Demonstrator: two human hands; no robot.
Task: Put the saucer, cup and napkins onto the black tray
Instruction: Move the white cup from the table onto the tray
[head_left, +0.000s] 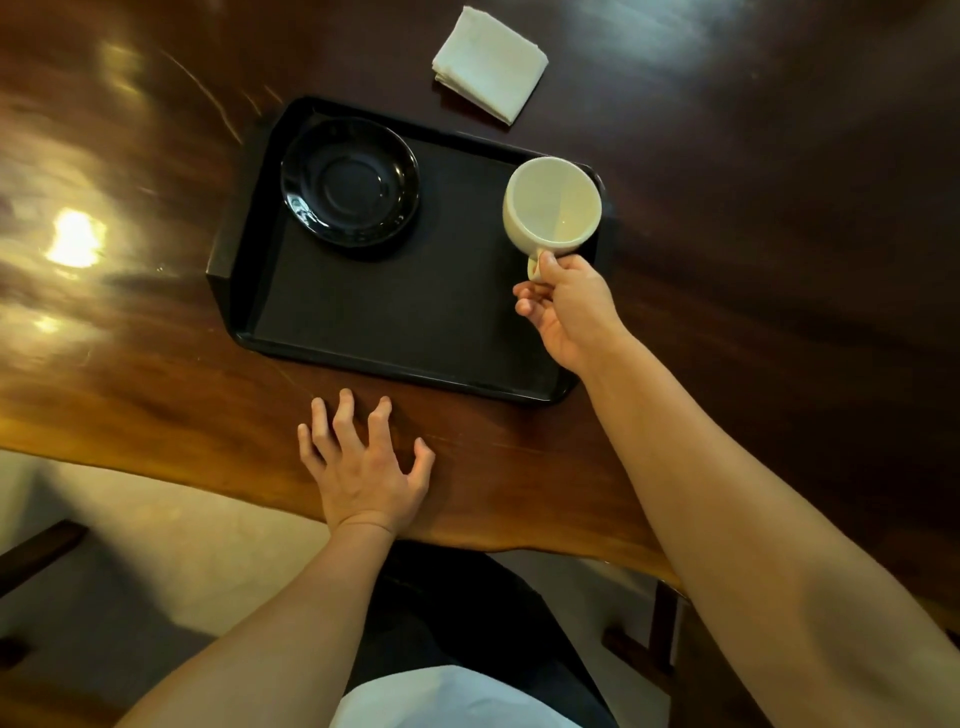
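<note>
A black tray (395, 312) lies on the dark wooden table. A black saucer (350, 182) sits in the tray's far left corner. My right hand (569, 306) grips the handle of a cream cup (551, 205), which is over the tray's far right corner; whether it touches the tray I cannot tell. The cup is empty. A folded stack of white napkins (490, 63) lies on the table beyond the tray, apart from it. My left hand (363, 467) rests flat on the table near the front edge, fingers spread, holding nothing.
The wooden table (753, 234) has a wavy front edge running just below my left hand. A pale floor (171, 545) and dark chair parts (36, 553) lie under the table's edge. My lap is at the bottom centre.
</note>
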